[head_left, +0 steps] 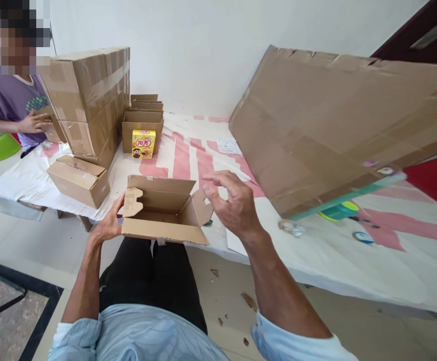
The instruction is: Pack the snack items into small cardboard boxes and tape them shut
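Note:
An open cardboard box with its flaps up lies in front of me at the table's near edge. Nothing shows inside the part of it I can see. My left hand grips the box's left end, thumb near the side flap and the fingers partly hidden. At the box's right end, my right hand is raised by the notched side flap, its fingers curved and apart. Whether a fingertip touches that flap I cannot tell.
Left are a closed carton and taped stacked boxes; behind, several open boxes and a yellow packet. A large cardboard sheet leans right, near a tape roll. A person stands far left.

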`<state>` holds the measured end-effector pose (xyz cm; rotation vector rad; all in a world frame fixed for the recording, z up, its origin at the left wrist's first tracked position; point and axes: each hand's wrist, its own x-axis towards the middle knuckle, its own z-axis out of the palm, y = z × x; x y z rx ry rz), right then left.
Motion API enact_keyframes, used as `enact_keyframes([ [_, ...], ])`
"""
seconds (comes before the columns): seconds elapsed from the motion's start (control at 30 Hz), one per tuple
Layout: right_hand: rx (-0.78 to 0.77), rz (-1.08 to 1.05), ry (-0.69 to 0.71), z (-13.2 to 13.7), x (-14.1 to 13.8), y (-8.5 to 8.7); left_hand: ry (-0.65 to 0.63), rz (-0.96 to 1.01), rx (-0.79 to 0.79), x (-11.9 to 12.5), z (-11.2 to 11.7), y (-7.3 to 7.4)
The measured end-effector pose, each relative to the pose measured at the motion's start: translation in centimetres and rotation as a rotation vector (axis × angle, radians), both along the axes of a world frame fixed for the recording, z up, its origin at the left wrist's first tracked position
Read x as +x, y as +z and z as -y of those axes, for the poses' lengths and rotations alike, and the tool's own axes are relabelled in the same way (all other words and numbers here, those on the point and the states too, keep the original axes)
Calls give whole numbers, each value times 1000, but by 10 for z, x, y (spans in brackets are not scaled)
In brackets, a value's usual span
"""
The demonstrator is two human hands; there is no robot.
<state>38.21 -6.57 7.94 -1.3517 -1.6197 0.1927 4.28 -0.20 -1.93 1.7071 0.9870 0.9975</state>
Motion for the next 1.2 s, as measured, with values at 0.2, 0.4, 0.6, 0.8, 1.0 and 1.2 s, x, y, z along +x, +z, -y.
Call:
enact_keyframes([
  [0.2, -132, 197, 345, 29, -31, 4, 51, -44, 311, 8, 18, 21],
  [0.4, -13, 238, 361, 34, -37, -4, -50, -51, 527, 24, 25, 48],
  [0.6, 275, 371, 265, 41, -51, -21, -59, -5, 512, 30, 22, 51],
  [0.8, 448, 405, 155, 25, -65, -41, -41, -9, 483, 34, 24, 58],
  [1.0, 541, 378, 143, 20, -69, -39, -42, 6, 443, 36, 23, 64],
  [1.2, 562, 269, 172, 20, -72, -34, -52, 38, 405, 40, 25, 71],
])
